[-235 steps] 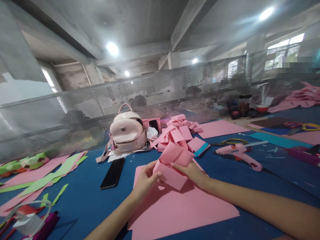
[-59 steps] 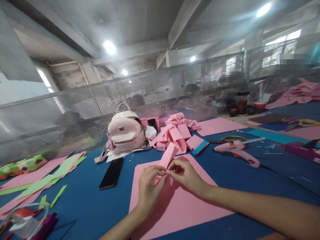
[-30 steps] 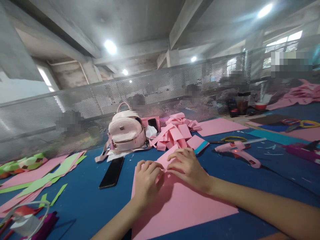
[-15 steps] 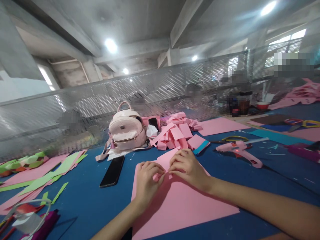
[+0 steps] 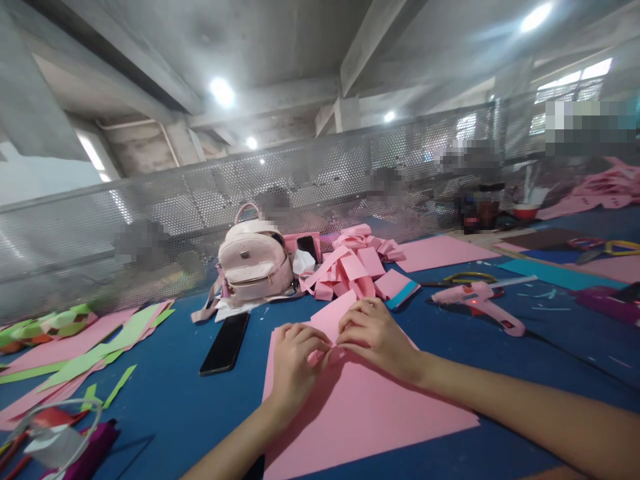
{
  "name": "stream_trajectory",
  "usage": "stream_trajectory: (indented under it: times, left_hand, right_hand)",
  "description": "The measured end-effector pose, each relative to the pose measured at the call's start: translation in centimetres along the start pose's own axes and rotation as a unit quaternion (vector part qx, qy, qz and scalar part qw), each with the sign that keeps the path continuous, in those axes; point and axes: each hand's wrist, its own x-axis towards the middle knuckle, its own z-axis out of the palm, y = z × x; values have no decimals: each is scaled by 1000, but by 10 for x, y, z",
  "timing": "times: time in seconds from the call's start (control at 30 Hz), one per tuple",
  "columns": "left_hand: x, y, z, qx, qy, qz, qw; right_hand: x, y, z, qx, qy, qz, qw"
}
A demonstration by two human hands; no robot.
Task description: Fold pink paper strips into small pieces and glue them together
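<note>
1. Two bare hands at work over a blue table (image 5: 170, 400); clock centred on where their fingertips meet.
2. Left hand (image 5: 295, 370): thumb and fingertips pinching the near part of a pink paper piece (image 5: 334, 312).
3. Right hand (image 5: 377, 340): thumb and index closed on the same piece, other fingers curled over it and partly hiding it.
4. The piece projects toward 12 o'clock, above the far portion of a stack of pink sheets (image 5: 370, 417); contact with the stack cannot be told.
5. The stack spreads toward 6 o'clock.
6. 12 o'clock: heap of pink strips (image 5: 345, 270).
7. 10 o'clock: pale pink backpack (image 5: 255, 263), upright.
8. 9 o'clock: black phone (image 5: 225, 343), lying flat; farther out, green strips (image 5: 113, 347).
9. Between 2 and 3 o'clock: pink glue gun (image 5: 480, 305), on its side, red light showing.
</note>
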Motion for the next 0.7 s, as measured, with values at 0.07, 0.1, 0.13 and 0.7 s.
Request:
stream_trajectory:
  times: [0.07, 0.1, 0.13, 0.7]
  left_hand:
    - [-1, -2, 1, 1, -3, 0, 1000]
    - [-1, -2, 1, 2, -2, 0, 1000]
    - [-1, -3, 2, 4, -3, 0, 1000]
    - [-2, -6, 5, -11, -8, -11, 1000]
  right_hand:
    - [0, 0, 0, -27, 12, -31, 999]
    - [0, 0, 0, -45, 21, -50, 998]
    - [0, 0, 0, -64, 28, -67, 995]
    - [-3, 10, 9, 27, -17, -24, 999]
